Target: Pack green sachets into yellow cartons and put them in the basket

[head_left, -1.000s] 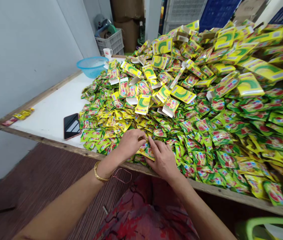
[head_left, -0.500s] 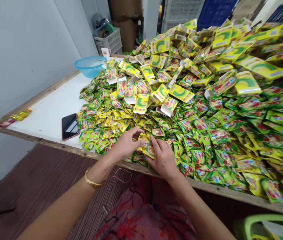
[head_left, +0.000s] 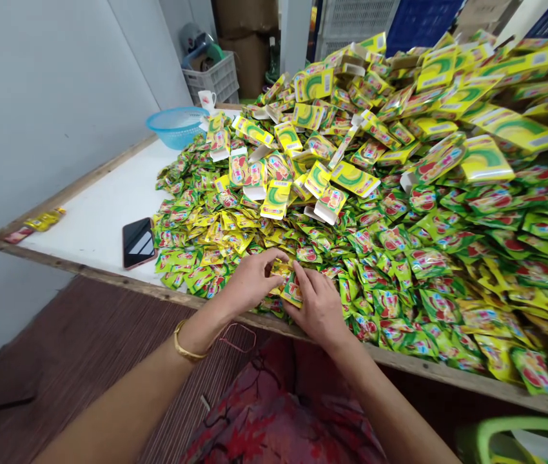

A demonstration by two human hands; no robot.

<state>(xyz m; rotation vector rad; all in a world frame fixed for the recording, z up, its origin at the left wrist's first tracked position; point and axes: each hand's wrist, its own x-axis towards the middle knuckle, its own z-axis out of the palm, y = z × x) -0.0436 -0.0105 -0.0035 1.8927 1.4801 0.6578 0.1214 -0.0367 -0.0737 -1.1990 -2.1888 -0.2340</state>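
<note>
My right hand (head_left: 317, 299) is closed round a small yellow and green box (head_left: 293, 289), low over the table's front edge. My left hand (head_left: 253, 277) is just left of the box, thumb and forefinger curved toward its open side; yellow wrapping shows between them, and whether those fingers grip it I cannot make out. Green and yellow candy packets (head_left: 390, 238) lie in a thick layer round both hands. Behind them, small yellow boxes (head_left: 313, 87) are heaped on the packets, several with white flaps standing open.
A black phone (head_left: 138, 243) lies on the white table (head_left: 95, 212), left of the packets. Further back are a blue basket (head_left: 177, 129) and a white mug (head_left: 207, 100). A wooden rim (head_left: 124, 283) edges the table. A green container (head_left: 484, 432) stands at lower right.
My left thumb and fingers have drawn slightly back from the box, and the gap between them shows more. My right hand still holds the box. The view has shifted a little.
</note>
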